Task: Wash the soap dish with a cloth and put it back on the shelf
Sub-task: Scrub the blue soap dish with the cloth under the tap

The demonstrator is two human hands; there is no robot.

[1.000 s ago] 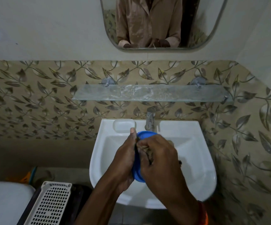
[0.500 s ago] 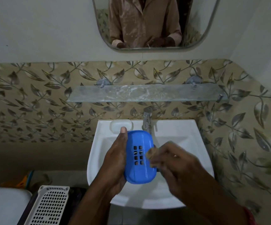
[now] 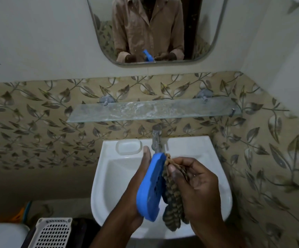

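Note:
A blue plastic soap dish point(image 3: 149, 187) with drain holes is held on edge over the white sink point(image 3: 109, 176), its perforated face turned right. My left hand point(image 3: 136, 192) grips it from the left, thumb along its top edge. My right hand point(image 3: 197, 188) holds a brown striped cloth point(image 3: 172, 203) that hangs down against the dish's perforated face. The glass shelf point(image 3: 154, 110) is on the wall above the tap and carries nothing.
A chrome tap point(image 3: 156, 138) stands at the back of the sink, with a white soap point(image 3: 128, 146) in the recess to its left. A mirror point(image 3: 156, 29) hangs above. A white perforated basket point(image 3: 53, 233) sits at the lower left.
The dish has turned from facing up to standing on edge. My right hand has brought the cloth back against its face. The view has tilted slightly upward.

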